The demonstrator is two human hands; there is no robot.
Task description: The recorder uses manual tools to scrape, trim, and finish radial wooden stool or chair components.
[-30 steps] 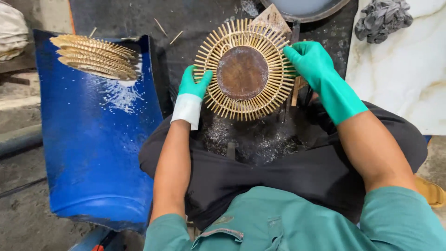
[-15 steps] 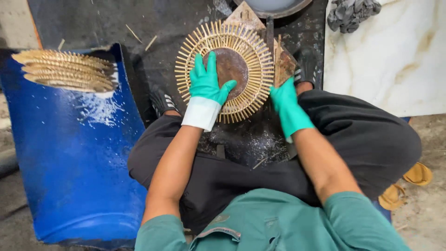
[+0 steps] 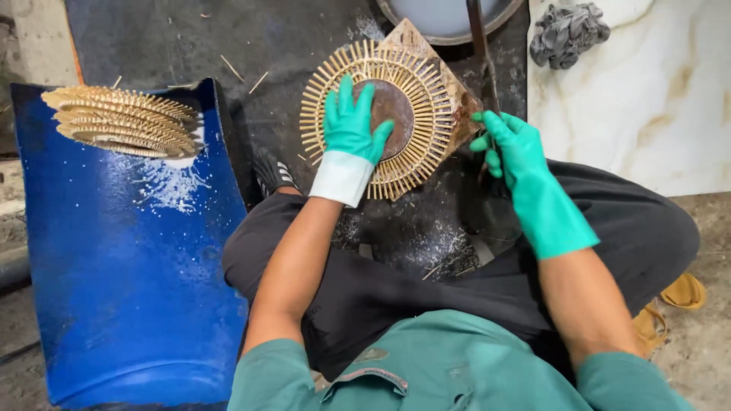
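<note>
Sunburst stick disc (image 3: 426,114) flat under left hand's (image 3: 352,129) spread fingers (image 3: 346,95)

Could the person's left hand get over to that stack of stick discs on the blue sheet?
Probably yes: the left hand rests on the round stick frame, and nothing stands between it and the stack.

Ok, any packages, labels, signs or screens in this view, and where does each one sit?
No packages, signs or screens show.
Nearest thing to a label: a small patch on the green shirt, bottom centre; too small to make out.
Left hand: green glove, pressing on the round sunburst stick frame, top centre.
Right hand: green glove, gripping a dark thin tool right of the frame.
</note>
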